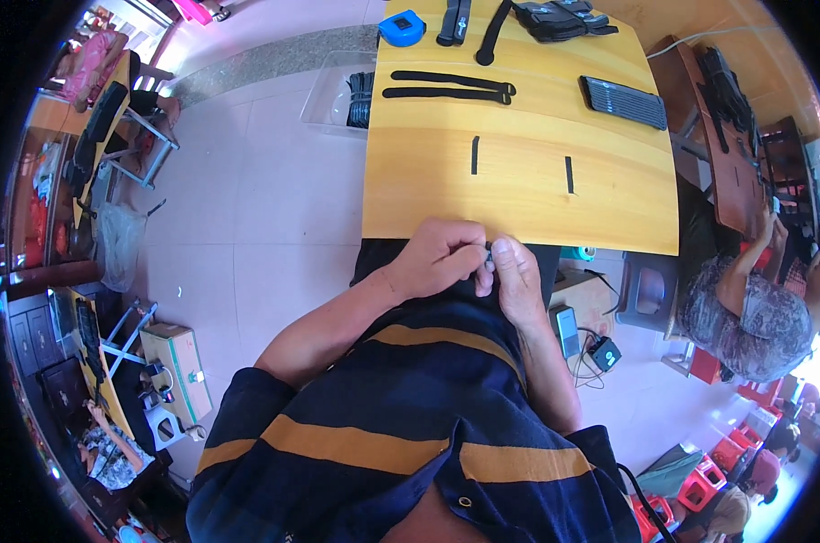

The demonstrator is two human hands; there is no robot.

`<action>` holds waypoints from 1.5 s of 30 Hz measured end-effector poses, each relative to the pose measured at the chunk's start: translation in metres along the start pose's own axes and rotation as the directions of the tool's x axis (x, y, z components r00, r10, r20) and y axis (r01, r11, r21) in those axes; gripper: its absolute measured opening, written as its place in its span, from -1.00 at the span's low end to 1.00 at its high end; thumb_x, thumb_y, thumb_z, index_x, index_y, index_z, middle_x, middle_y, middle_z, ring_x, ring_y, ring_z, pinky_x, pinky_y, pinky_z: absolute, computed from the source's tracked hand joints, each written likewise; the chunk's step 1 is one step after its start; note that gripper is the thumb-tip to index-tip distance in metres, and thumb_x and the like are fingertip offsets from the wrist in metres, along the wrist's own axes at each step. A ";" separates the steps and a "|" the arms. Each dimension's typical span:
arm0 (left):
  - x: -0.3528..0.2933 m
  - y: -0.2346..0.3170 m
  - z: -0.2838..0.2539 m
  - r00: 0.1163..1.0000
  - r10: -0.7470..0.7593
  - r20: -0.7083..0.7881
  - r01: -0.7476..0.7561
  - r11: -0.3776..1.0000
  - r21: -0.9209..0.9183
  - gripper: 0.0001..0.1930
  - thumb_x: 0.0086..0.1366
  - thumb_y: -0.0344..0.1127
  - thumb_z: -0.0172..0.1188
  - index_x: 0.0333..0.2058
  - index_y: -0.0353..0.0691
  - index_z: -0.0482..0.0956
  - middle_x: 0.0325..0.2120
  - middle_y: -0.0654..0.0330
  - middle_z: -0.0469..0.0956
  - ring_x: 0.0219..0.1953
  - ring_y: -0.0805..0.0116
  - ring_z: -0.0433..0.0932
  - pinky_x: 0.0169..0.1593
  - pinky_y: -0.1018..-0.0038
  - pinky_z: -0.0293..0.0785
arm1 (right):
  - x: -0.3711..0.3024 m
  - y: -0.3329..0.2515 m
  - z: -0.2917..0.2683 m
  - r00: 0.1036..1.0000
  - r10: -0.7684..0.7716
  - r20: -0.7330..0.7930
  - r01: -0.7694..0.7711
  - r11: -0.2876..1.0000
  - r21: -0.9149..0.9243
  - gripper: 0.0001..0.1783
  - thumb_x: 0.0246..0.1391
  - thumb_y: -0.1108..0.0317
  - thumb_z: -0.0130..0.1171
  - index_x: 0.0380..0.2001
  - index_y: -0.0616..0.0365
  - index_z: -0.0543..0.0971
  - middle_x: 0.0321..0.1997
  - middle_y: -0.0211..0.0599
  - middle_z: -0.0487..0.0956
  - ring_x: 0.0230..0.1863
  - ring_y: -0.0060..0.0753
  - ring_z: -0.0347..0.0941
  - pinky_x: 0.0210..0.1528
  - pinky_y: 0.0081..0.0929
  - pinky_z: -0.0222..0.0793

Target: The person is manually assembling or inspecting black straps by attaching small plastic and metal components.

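My left hand (442, 257) and my right hand (516, 276) meet just at the near edge of the yellow table (419, 204). Both are closed, their fingertips pinched together around something small and dark (489, 253); the fingers hide most of it, so its kind cannot be made out. Beyond them, two short black strips (475, 155) (569, 175) lie apart on the wood. Farther back, two long black straps (446, 93) rest side by side, and a bundle of black straps (623, 102) lies toward the right edge.
A blue tape measure (402, 29) sits at the far left corner, with more black straps (564, 20) along the back. Left of the table stands a clear bin (324, 95) holding black bundles. A grey stool (646, 290) is at the right; another person (745, 312) works beyond it.
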State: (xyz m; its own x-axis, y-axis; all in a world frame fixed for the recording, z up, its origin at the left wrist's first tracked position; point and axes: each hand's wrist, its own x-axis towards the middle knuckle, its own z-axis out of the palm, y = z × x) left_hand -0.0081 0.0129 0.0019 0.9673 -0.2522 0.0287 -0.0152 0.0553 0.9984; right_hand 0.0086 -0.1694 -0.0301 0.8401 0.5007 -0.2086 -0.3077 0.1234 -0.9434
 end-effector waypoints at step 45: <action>-0.056 0.099 -0.122 0.721 0.031 -0.692 -0.487 0.733 -0.474 -0.70 0.54 -0.07 0.00 -0.38 -0.04 0.48 -0.75 0.46 0.22 -0.72 0.60 0.20 -0.56 0.54 0.26 | 0.038 -0.041 -0.080 0.955 -0.025 -0.297 -0.187 0.725 -0.663 -0.52 0.45 -0.02 -0.04 -0.39 0.14 0.52 -0.62 -0.43 0.48 -0.63 -0.55 0.43 -0.53 -0.55 0.34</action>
State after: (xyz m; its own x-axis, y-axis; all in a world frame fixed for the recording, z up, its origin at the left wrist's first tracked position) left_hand -0.0331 0.1505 0.0927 0.8722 0.4889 0.0175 -0.3623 0.6215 0.6947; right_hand 0.0885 -0.2241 -0.0203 0.9423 0.2207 -0.2516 -0.0837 -0.5724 -0.8157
